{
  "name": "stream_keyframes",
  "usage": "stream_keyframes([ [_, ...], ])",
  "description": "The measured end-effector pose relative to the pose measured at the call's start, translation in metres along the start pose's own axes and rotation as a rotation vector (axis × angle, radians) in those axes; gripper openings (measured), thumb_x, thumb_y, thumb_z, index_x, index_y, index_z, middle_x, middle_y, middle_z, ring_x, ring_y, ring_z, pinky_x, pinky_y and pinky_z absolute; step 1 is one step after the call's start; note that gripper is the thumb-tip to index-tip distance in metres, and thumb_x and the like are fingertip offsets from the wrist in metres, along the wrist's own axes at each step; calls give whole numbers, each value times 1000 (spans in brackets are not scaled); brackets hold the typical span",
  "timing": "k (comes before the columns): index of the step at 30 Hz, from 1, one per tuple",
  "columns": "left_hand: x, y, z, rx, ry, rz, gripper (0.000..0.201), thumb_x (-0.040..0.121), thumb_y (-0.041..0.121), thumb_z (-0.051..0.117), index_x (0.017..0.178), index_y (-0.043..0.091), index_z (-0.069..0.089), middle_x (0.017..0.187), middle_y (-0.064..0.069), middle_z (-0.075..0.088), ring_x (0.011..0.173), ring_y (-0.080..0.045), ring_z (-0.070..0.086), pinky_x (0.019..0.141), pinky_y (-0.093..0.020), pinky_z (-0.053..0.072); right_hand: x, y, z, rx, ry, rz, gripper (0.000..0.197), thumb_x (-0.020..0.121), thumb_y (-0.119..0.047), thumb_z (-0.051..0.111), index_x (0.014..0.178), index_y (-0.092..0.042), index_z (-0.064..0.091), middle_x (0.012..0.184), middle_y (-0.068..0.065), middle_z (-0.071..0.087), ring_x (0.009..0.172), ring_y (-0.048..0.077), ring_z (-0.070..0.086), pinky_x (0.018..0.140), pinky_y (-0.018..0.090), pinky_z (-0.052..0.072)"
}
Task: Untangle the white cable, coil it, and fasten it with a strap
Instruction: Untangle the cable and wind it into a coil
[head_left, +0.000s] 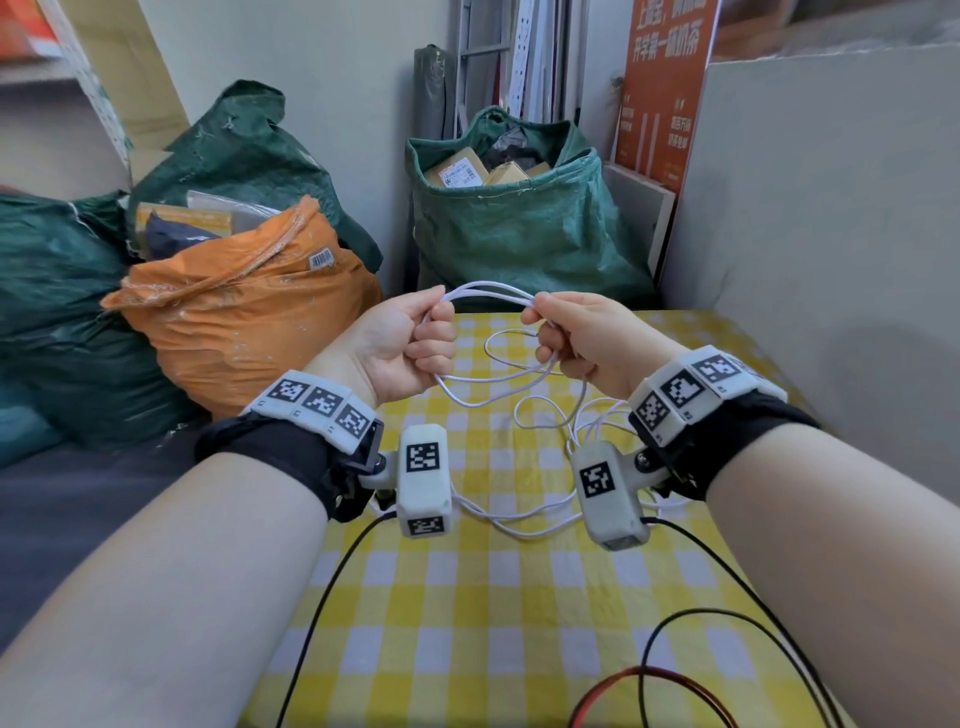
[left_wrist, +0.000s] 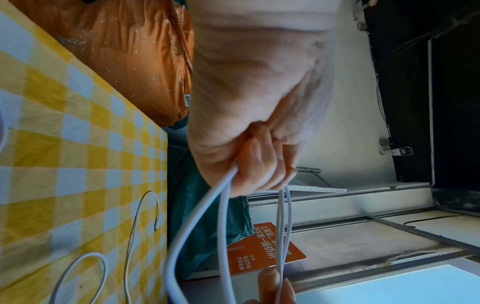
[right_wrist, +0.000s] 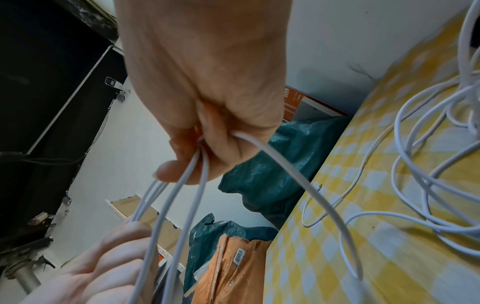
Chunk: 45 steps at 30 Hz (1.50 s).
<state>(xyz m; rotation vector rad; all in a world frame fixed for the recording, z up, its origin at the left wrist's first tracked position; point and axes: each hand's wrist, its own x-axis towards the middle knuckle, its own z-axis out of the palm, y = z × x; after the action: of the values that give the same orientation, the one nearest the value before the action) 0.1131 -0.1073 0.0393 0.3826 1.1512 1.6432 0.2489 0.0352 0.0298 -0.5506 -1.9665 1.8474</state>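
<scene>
A: Right, both hands up over the counter, yellow-and-white check cloth on it. Left hand has its fingers curled tight round a bundle of strands of the white cable.

B: And the right hand?

A: Same, fingers closed round the same strands, just beside the left. Short arc of cable runs btwn the two fists, more loops sag below them.

B: Why hold it like that?

A: Looks like they're keeping a few turns together so the coil doesn't spring apart, w/ the slack left free to feed in. That's my read, not a fact.

B: Where's the rest of it?

A: Loose on the counter, a messy heap under the right wrist, loops crossing each other. Left wrist cam shows one plug end lying flat on the cloth, apart from the hands. So untangling's only partly done, I'd say. No strap in view anywhere.

B: Anything readable?

A: Orange sign leaning at the back wall, white Chinese characters, too soft to read w/ confidence. Barcode sticker on the orange sack, digits too small. Shipping label on a box in the green bag, also illegible. Square black-and-white markers on both wrist bands.
</scene>
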Motion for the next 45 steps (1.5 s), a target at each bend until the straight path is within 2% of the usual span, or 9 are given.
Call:
stream_keyframes([
  [9,2,-3,-1,54,36,-5,41,100,36,37,64,17,42,41,9,24,29,-4,22,34,-14,17,3,3,5,-18,114,14,27,102,-18,34,80,-13,48,54,3,45,36,9,52,29,15,20],
  [15,2,-2,-2,61,37,-6,41,100,37,37,64,18,42,41,9,25,29,-4,22,34,-14,18,5,3,5,-32,140,43,21,103,-21,32,85,-15,41,54,3,48,38,11,54,32,15,19],
  [26,3,-1,-3,71,44,0,48,100,36,38,56,17,46,43,9,25,31,-4,22,34,-16,28,8,2,3,117,201,69,24,103,-20,25,81,-16,35,57,5,47,45,17,52,32,16,18],
  [32,4,0,-1,63,14,3,50,101,35,35,54,18,42,41,9,23,29,-5,19,32,-16,19,8,4,-1,144,181,66,24,103,-22,29,81,-15,37,55,5,49,43,15,57,31,17,19],
  [34,5,2,-2,46,36,29,47,101,34,34,57,19,39,40,9,23,28,-5,18,31,-17,17,6,5,-5,55,144,71,21,102,-24,35,84,-15,42,55,2,59,48,15,63,33,17,18],
  [36,6,4,-7,26,84,63,44,101,33,34,59,19,36,39,9,22,28,-6,18,31,-17,15,5,5,-11,-144,109,73,20,99,-28,45,85,-15,49,64,2,65,47,10,59,37,18,20],
  [40,6,6,-26,23,223,111,42,100,31,35,60,20,35,38,9,23,27,-6,16,29,-17,16,5,10,-27,-440,111,50,32,90,-34,61,66,-15,50,57,-1,47,44,11,33,40,20,27],
  [42,6,6,-39,15,278,115,42,100,30,34,60,20,33,37,9,22,27,-6,16,28,-17,15,6,11,-32,-471,154,39,33,87,-34,65,64,-16,49,57,-1,43,47,13,32,42,22,29],
  [45,5,5,-57,6,341,106,41,100,30,34,60,20,32,36,9,21,25,-6,16,28,-17,15,8,14,-39,-513,254,19,25,84,-31,70,68,-17,56,59,-3,47,49,12,37,46,23,32],
])
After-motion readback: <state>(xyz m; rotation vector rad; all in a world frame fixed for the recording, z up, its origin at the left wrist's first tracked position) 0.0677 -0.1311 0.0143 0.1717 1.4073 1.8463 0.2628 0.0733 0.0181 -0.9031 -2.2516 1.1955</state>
